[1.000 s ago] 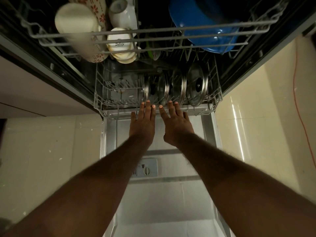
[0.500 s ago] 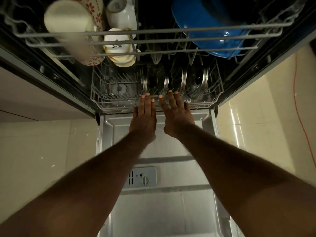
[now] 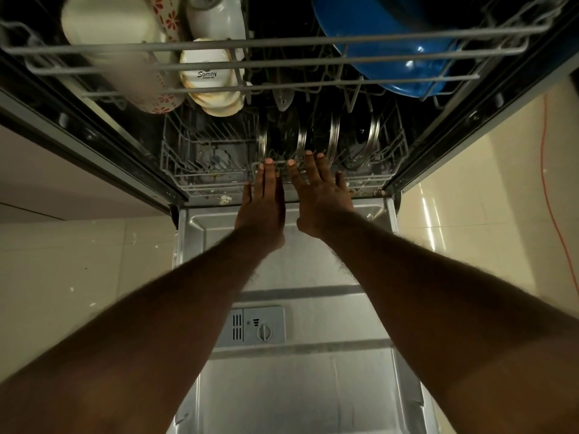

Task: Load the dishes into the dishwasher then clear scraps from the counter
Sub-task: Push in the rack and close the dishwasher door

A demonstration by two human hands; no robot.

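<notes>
Head view: both hands reach out over the lowered dishwasher door (image 3: 282,270) in the middle of the frame. The left hand (image 3: 261,202) and right hand (image 3: 319,192) lie flat with straight fingers. Their fingertips press on the front rim of the lower rack (image 3: 200,180), and neither holds anything.

That rack sits almost fully inside the machine, with a row of metal-rimmed lids (image 3: 374,133) standing on edge in its right half. Its left half looks bare. Across the top of the frame the upper rack (image 3: 282,43) juts out, carrying a floral cup (image 3: 156,98), a white bowl (image 3: 208,76) and a blue dish (image 3: 391,42).

Loading looks nearly finished. What seems left is seating both racks and closing the door. Crumbs (image 3: 224,199) lie on the sill below the rack. The counter is out of view, so its scraps cannot be judged.
</notes>
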